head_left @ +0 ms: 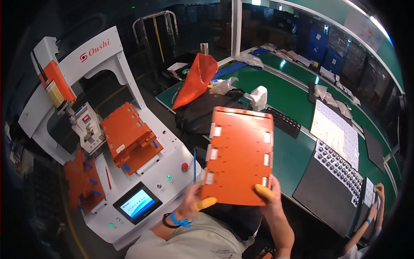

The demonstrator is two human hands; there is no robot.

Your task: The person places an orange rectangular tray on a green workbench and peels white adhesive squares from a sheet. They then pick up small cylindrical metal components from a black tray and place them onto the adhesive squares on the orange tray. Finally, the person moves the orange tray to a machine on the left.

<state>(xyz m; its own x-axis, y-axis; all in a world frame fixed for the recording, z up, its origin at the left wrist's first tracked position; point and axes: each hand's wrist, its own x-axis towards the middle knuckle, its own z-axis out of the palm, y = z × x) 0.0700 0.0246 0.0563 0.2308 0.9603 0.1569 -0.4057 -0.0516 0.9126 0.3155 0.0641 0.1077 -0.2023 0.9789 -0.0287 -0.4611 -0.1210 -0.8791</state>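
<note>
An orange rectangular panel [239, 155] with cutouts and pale pieces along both long sides is held up in front of me. My left hand [196, 205] grips its lower left corner, the thumb in a yellow finger cot over its face. My right hand [271, 196] grips the lower right corner, also with a yellow cot on the thumb. A blue strap and a dark band circle my left wrist. To the left, a similar orange plate [125, 131] lies on an orange fixture with blue pegs. Farther left sits another orange fixture plate [82, 181], its blue pegs showing.
A white gantry machine [157, 187] with a touchscreen [138, 203] and red button [185, 165] stands at left. Behind the panel lie a black bag [202, 114] and orange bin [198, 80]. On the green bench [284, 151], a tray of round parts [338, 170] sits near another person's hands [374, 207].
</note>
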